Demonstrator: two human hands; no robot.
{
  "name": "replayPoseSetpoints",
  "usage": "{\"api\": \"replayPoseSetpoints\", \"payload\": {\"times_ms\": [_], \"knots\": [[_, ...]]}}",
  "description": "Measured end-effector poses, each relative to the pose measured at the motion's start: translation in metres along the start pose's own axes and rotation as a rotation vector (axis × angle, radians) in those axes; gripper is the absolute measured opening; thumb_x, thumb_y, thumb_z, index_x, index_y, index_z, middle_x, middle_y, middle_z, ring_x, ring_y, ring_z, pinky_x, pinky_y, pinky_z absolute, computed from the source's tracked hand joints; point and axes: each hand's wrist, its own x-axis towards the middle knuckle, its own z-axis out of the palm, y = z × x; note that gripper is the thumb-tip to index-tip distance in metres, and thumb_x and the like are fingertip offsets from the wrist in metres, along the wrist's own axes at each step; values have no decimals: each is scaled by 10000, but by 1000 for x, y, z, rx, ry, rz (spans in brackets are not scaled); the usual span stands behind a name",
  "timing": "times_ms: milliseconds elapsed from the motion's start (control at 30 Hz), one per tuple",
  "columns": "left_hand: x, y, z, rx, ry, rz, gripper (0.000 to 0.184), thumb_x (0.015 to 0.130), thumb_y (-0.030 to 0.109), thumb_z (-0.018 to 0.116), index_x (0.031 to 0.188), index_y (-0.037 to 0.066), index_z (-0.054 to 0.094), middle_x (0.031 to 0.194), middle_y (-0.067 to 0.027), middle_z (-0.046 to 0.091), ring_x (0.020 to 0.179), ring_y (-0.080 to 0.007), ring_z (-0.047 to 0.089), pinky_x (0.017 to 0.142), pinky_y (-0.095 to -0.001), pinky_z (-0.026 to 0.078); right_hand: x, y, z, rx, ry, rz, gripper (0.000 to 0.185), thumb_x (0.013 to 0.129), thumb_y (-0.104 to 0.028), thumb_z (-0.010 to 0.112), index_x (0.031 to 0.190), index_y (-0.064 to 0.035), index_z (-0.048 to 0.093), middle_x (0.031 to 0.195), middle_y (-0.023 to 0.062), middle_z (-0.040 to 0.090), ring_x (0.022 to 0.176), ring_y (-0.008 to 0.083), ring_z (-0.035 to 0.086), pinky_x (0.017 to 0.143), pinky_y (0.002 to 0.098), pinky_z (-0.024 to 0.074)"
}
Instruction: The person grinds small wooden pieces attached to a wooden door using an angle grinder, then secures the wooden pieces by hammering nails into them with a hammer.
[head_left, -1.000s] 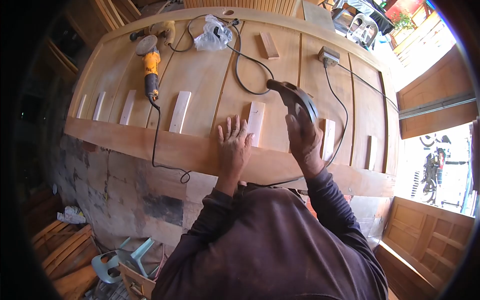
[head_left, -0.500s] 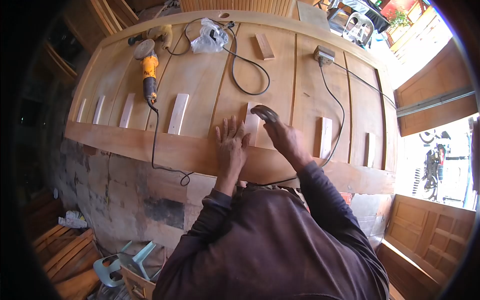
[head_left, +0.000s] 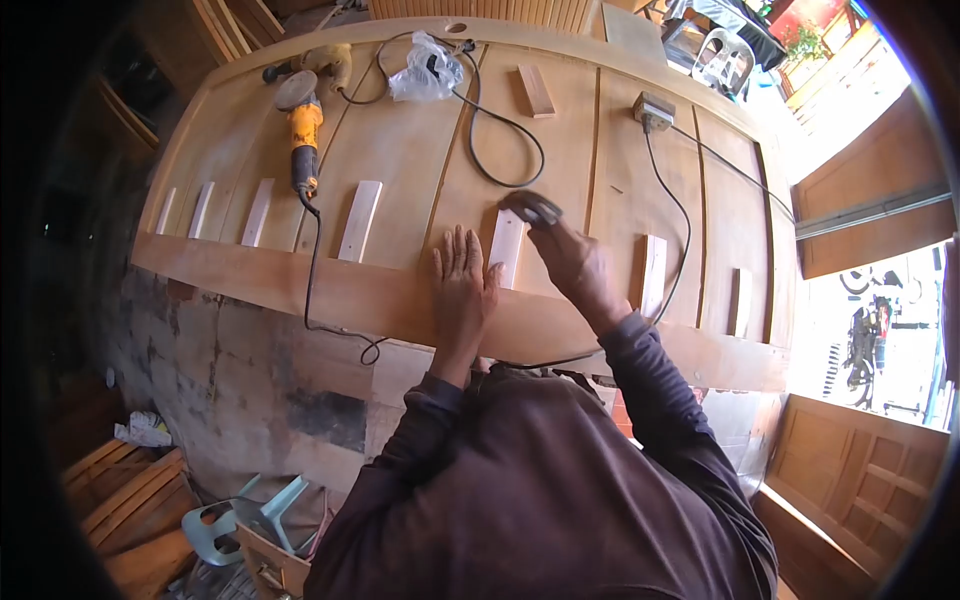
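Observation:
My left hand [head_left: 463, 290] lies flat on the wooden door panel [head_left: 400, 140], fingers stretched out, its thumb against a pale wood block [head_left: 507, 250]. My right hand [head_left: 572, 262] is closed round a dark hammer [head_left: 533, 208], whose head is over the far end of that block. The hammer's handle is mostly hidden by the hand. Another pale block [head_left: 652, 275] stands to the right of my right hand, and one more [head_left: 360, 221] lies left of my left hand.
An orange angle grinder [head_left: 304, 135] lies at the left with its cord. Behind are a second tool [head_left: 330, 65], a plastic bag [head_left: 425, 72], a loose block [head_left: 536, 91] and a socket box [head_left: 654, 110]. A light-blue chair [head_left: 265, 515] stands on the floor.
The hammer in my right hand has come from its raised place at the right down to the block's far end. My left hand has stayed beside the block.

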Motion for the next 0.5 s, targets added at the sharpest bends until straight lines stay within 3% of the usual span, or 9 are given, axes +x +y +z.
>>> {"api": "replayPoseSetpoints", "payload": {"times_ms": [33, 133, 167, 267, 400, 500], "knots": [[4, -1, 3, 1, 12, 4, 675, 1072, 387, 566, 1562, -59, 439, 1643, -253, 423, 1557, -431, 342, 1285, -572, 212, 4, -4, -3, -21, 133, -127, 298, 997, -256, 727, 1231, -86, 653, 861, 178, 733, 691, 361, 722, 563, 439, 561], [-2, -3, 5, -1, 1, 11, 678, 1070, 388, 567, 1563, -58, 437, 1654, -248, 408, 1561, -431, 332, 1287, -568, 216, 6, -25, -18, 55, 301, -177, 305, 990, -237, 737, 1235, -78, 652, 851, 173, 731, 699, 363, 718, 566, 443, 564], [-1, -4, 5, 2, 0, 12, 680, 1069, 389, 568, 1564, -58, 436, 1655, -246, 408, 1562, -431, 329, 1287, -567, 216, -2, -19, -5, 214, 326, -92, 299, 996, -246, 728, 1224, -69, 652, 889, 182, 734, 704, 366, 719, 557, 444, 563], [-6, -7, 5, -16, -12, 19, 679, 1067, 382, 572, 1567, -56, 434, 1652, -254, 408, 1565, -437, 320, 1290, -567, 211, -11, 16, 18, -174, -189, 124, 282, 1005, -268, 712, 1202, -76, 648, 880, 189, 733, 699, 367, 720, 550, 447, 558], [0, -5, 6, -59, -6, 1, 687, 1055, 368, 589, 1564, -65, 429, 1639, -285, 408, 1564, -462, 309, 1288, -572, 218, -1, -5, 1, 26, 107, -53, 265, 1006, -313, 708, 1173, -110, 675, 760, 151, 715, 657, 371, 706, 556, 455, 541], [1, -5, 4, -57, 2, 16, 691, 1048, 361, 598, 1563, -67, 430, 1634, -301, 406, 1563, -470, 308, 1293, -568, 202, -8, 4, 13, -120, -114, 69, 269, 1007, -301, 712, 1190, -107, 677, 771, 164, 714, 661, 383, 700, 560, 466, 538]]}}
